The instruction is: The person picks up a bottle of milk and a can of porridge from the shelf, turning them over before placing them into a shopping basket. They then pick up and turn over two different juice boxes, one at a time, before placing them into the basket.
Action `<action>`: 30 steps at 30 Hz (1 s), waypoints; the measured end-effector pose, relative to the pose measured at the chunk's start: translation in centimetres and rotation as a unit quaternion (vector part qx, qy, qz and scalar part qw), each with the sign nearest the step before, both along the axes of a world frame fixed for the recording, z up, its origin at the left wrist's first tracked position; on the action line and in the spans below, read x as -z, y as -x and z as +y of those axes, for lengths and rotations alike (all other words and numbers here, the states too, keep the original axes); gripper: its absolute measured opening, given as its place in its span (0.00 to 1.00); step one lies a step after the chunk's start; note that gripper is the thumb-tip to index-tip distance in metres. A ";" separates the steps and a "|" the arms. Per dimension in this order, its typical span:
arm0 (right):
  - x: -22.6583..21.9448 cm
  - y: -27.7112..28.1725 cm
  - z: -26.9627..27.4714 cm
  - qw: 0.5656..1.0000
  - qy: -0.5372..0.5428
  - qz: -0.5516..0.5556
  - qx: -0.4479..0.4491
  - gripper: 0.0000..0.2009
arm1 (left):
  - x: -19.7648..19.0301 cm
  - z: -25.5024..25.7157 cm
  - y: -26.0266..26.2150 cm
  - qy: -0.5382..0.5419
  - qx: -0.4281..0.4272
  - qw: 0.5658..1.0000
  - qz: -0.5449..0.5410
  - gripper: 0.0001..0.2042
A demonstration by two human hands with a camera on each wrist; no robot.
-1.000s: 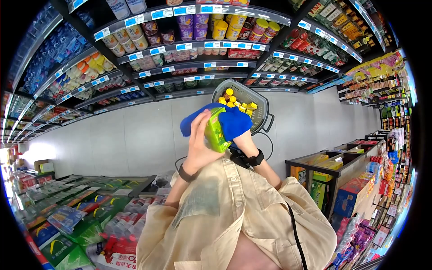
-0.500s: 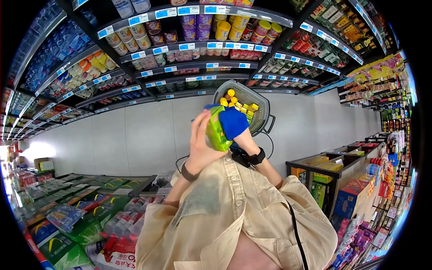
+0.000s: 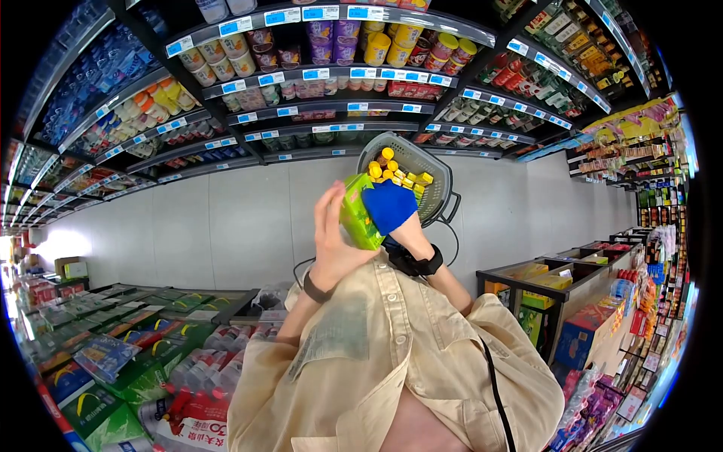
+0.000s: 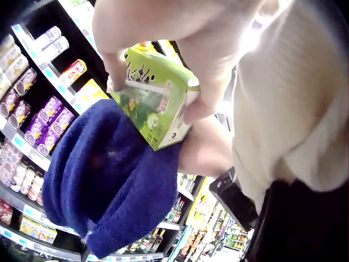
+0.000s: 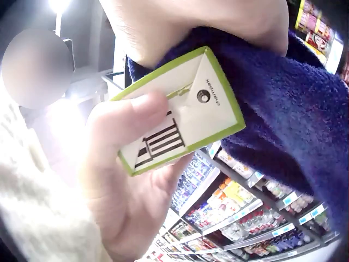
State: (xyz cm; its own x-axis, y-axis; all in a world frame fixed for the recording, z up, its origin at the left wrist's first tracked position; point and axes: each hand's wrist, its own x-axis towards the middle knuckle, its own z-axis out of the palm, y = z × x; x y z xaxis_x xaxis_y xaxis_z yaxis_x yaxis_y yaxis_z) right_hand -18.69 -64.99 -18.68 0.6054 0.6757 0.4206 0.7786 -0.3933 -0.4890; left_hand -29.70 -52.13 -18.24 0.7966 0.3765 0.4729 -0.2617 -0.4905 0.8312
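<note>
My left hand (image 3: pixel 335 245) holds a green box (image 3: pixel 360 218) in front of the chest, thumb on one end and fingertips at the other. The right hand (image 3: pixel 410 237) holds a blue cloth (image 3: pixel 392 205) against the box's side; the cloth hides its fingers. In the left wrist view, the box (image 4: pixel 163 106) tilts above the bunched cloth (image 4: pixel 109 180). In the right wrist view, the left thumb lies on the box's white end (image 5: pixel 191 128), while the cloth (image 5: pixel 294 109) hangs below the right hand (image 5: pixel 218 22).
A grey basket (image 3: pixel 439 181) with several yellow-capped items stands on the floor beyond the hands. Stocked shelves (image 3: pixel 324 71) curve across the far side. Green cartons (image 3: pixel 113 377) are stacked at left, and a dark-framed display (image 3: pixel 527 280) stands at right.
The cloth part that stuck out left of the box has drawn back out of sight. The box has shifted slightly left; both hands keep their holds.
</note>
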 end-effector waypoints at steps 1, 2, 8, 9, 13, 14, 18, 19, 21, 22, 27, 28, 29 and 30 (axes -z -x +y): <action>-0.3 0.2 0.2 0.999 -0.033 -0.003 0.014 0.05 | 0.3 0.0 0.1 -0.016 -0.010 1.000 0.002 0.54; -0.5 0.5 0.2 0.997 -0.067 -0.005 0.029 0.02 | 0.4 0.0 0.2 -0.032 -0.019 0.999 0.004 0.54; -1.0 1.1 -1.2 0.989 0.084 -0.034 0.120 0.06 | 0.1 -0.2 -0.3 0.044 -0.065 0.997 0.021 0.56; -0.2 1.1 -1.5 0.992 0.005 0.033 0.119 0.05 | 0.2 -0.2 -0.4 0.055 -0.068 0.996 0.023 0.56; 3.0 -0.5 -2.9 0.996 -0.019 0.086 -0.006 0.06 | 0.2 -0.4 -1.1 0.113 -0.062 0.992 0.011 0.57; 4.4 -0.8 -3.3 0.992 -0.004 0.123 -0.028 0.08 | 0.1 -0.5 -1.4 0.130 -0.055 0.990 0.004 0.57; 7.8 -1.4 -4.3 0.943 -0.140 0.297 -0.055 0.12 | 0.9 -1.2 -2.4 0.146 0.028 0.989 -0.012 0.60; 4.7 -1.1 -4.3 0.920 -0.132 0.368 -0.006 0.11 | 0.9 -1.3 -2.8 0.122 0.031 0.992 0.007 0.61; 3.1 -0.9 -4.5 0.881 -0.196 0.429 0.043 0.10 | 0.6 -1.3 -3.7 0.043 0.029 0.998 0.039 0.61; 3.0 -1.2 -4.7 0.906 -0.163 0.383 0.079 0.09 | 0.4 -1.3 -4.2 0.002 0.026 0.998 0.053 0.61; 1.1 -4.0 -6.8 0.953 -0.072 0.249 0.155 0.13 | -0.3 -1.0 -6.7 0.224 0.179 0.950 0.123 0.45; 1.2 -4.8 -7.4 0.974 -0.045 0.176 0.135 0.16 | 0.2 -1.0 -7.2 0.292 0.189 0.926 0.145 0.41; 1.0 -5.0 -7.9 0.960 -0.097 0.219 0.141 0.20 | 1.5 -0.8 -7.9 0.286 0.195 0.928 0.138 0.39; -0.5 -5.4 -8.1 0.954 -0.137 0.234 0.128 0.23 | 3.1 -0.6 -8.7 0.280 0.202 0.929 0.132 0.37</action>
State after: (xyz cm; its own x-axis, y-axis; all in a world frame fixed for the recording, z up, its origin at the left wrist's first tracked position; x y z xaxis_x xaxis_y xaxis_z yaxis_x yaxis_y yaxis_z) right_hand -13.28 -73.10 -18.16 0.9012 0.3829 0.2031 0.3445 -0.3484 -0.8718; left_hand -21.03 -52.71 -21.33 0.9869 0.1493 0.0616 -0.0817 0.1324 0.9878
